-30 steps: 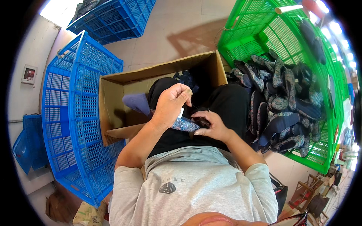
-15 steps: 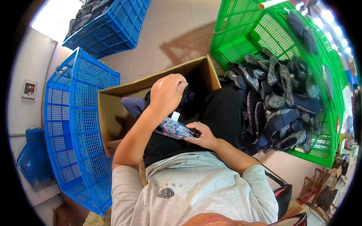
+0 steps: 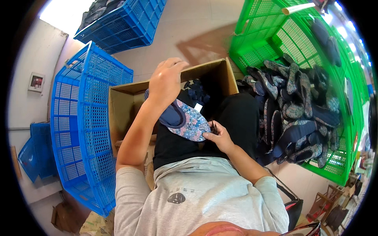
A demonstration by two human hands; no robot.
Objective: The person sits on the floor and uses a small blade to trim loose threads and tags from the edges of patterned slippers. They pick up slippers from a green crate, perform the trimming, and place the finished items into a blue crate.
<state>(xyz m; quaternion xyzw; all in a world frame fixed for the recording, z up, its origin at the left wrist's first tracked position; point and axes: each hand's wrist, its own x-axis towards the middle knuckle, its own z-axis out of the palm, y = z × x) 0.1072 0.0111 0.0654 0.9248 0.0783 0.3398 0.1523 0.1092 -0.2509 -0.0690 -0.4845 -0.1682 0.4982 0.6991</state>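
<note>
Holds 1 floral slipper (image 3: 193,120) over the black-trousered lap (image 3: 238,118), its toe clamped in the grip of the right hand (image 3: 219,137), thumb pressed on the upper. Lies leftward and a little away from the body as seen from that grip, long axis running from the toe at lower right to the heel end at upper left, mouth facing up. Of the 2 hands, has the right nearer, in contact; keeps the left hand (image 3: 165,80) aloft past the heel end, over the cardboard box (image 3: 128,92), fingers curled. Gives no clear sight of whether those fingertips meet or pinch a thread. Shows a white tag (image 3: 198,107) at the slipper's far edge. Hides the heel behind the left forearm (image 3: 136,135), and leaves unclear a bluish patch (image 3: 147,93) by that wrist, the small dark object (image 3: 213,126) in the right grip, and the dark pieces (image 3: 197,92) inside the box.
</note>
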